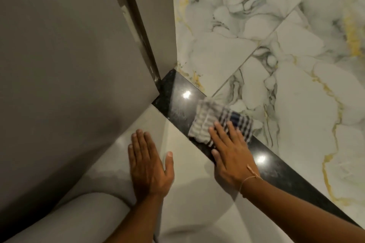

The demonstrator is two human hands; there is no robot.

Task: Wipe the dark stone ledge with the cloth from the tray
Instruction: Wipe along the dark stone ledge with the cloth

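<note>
A dark polished stone ledge [177,92] runs diagonally from the corner at centre down to the lower right. On it lies a folded white cloth with dark blue stripes [205,120]. My right hand [231,154] lies flat with its fingers pressed on the cloth's near part, palm over the ledge. My left hand [148,165] rests flat and spread on the pale surface below the ledge, holding nothing. No tray is in view.
A white marble-patterned wall with yellow and grey veins [276,45] rises behind the ledge. A grey panel [69,55] closes the left side and meets the ledge's far end. Pale glossy surface [197,213] lies below the ledge.
</note>
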